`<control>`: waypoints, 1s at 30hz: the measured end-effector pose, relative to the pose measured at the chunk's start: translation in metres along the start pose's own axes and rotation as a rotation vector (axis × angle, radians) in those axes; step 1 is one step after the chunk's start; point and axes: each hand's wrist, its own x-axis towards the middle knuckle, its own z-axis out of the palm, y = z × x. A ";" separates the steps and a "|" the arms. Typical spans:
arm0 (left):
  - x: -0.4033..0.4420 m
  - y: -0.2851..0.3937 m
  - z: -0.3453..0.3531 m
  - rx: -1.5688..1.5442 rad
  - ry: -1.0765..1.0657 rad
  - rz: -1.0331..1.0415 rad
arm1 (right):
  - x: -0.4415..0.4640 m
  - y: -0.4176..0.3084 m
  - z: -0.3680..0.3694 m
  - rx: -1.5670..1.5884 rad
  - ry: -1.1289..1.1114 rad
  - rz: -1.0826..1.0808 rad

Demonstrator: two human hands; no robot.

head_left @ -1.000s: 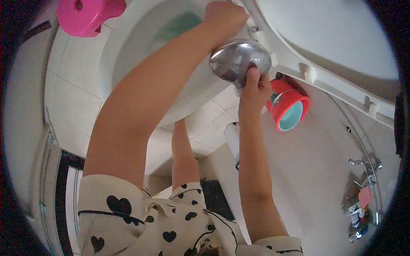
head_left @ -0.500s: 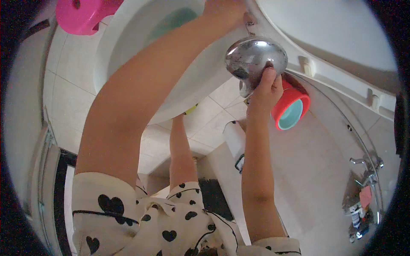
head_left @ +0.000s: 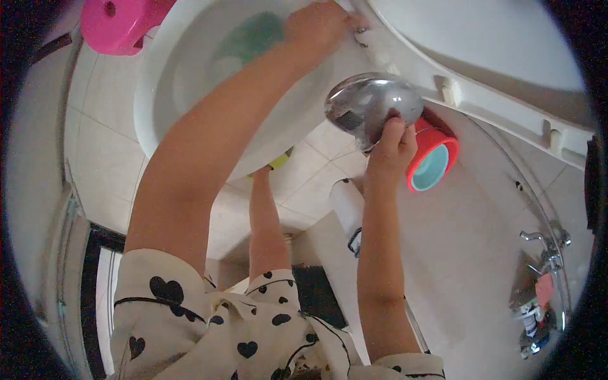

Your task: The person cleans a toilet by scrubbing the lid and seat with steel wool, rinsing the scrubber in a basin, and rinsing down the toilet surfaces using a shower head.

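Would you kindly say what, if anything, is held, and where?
The right hand grips a shiny metal bowl by its near side; whether the left hand holds anything is unclear.

The right hand (head_left: 391, 152) grips a shiny metal object (head_left: 367, 100) near the toilet (head_left: 152, 95).

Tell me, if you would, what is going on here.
A person is at a toilet bowl whose seat is raised. Their right hand grips a shiny, rounded metal object; their left hand is over the bowl near the seat, and whether it holds anything is unclear. A red bucket shows close by.
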 end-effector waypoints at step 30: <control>-0.009 0.030 0.024 0.253 0.044 0.169 | -0.015 0.017 -0.045 -0.008 0.066 -0.086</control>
